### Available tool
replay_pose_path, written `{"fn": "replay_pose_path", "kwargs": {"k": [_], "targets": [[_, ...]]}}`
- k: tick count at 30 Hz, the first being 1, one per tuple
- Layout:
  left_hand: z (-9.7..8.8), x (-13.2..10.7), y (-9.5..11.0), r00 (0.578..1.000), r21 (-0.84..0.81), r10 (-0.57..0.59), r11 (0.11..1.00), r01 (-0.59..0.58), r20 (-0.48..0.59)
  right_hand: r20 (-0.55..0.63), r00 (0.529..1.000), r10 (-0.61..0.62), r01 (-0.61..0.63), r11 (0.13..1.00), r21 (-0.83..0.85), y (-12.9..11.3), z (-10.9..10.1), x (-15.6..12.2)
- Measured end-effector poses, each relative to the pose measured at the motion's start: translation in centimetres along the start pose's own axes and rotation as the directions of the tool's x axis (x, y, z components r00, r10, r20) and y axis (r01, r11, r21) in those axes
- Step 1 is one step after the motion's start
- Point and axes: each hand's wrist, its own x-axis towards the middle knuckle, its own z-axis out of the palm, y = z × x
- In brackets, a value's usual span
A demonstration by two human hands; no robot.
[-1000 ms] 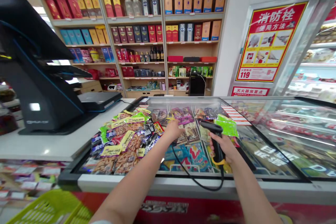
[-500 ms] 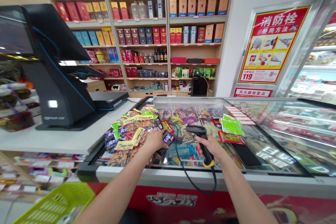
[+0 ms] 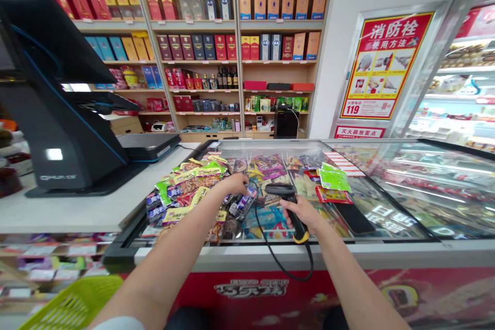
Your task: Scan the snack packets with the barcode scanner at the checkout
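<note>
On the white bench (image 3: 77, 211) at far left stands a black checkout terminal (image 3: 62, 113), its screen turned away. Just right of it, a heaped pile of snack packets (image 3: 189, 191) lies on the glass lid of a chest freezer, near the lid's left edge. The left hand (image 3: 232, 184) reaches over the pile's right side, its grip half closed and its fingers (image 3: 244, 186) curving down just above a dark foil packet (image 3: 243, 204); whether it has hold of that packet, I cannot tell. The right hand (image 3: 305, 215) grips closed around the handle of a black handheld barcode scanner (image 3: 279, 190), above the lid's middle. The scanner's long axis slants from its yellow-collared butt near the front rim up to its head, which points left toward the foil packet. Its black cable (image 3: 284, 269) loops below the freezer's front rim. Further right, a green packet (image 3: 334, 177) overlaps a red packet (image 3: 333, 195) on the glass.
</note>
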Motion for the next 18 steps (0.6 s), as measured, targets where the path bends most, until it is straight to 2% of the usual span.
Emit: {"fn": "replay_pose_path", "kwargs": {"k": [3, 6, 8, 13, 18], "targets": [[-0.3, 0.7, 0.0, 0.993, -0.289, -0.068, 0.956, 0.037, -0.098, -0.013, 0.999, -0.031, 0.031, 0.999, 0.030, -0.1, -0.1, 0.1], [0.5, 1.4, -0.4, 0.961, -0.579, -0.203, 0.813, 0.059, -0.188, -0.035, 0.996, -0.084, 0.086, 0.994, 0.060, -0.4, 0.0, 0.3], [1.5, 1.8, -0.8, 0.931, -0.693, -0.260, 0.721, 0.010, -0.256, -0.055, 0.990, -0.127, 0.131, 0.988, 0.081, -1.0, 0.2, 0.7], [4.0, 3.0, -1.6, 0.842, -0.792, -0.292, 0.566, -0.230, -0.453, -0.055, 0.980, -0.191, 0.196, 0.976, 0.097, -3.2, 0.6, 2.8], [4.8, 3.8, -2.6, 0.820, -0.778, -0.237, 0.529, -0.340, -0.520, -0.031, 0.980, -0.198, 0.200, 0.977, 0.068, -3.8, 1.1, 5.5]]}}
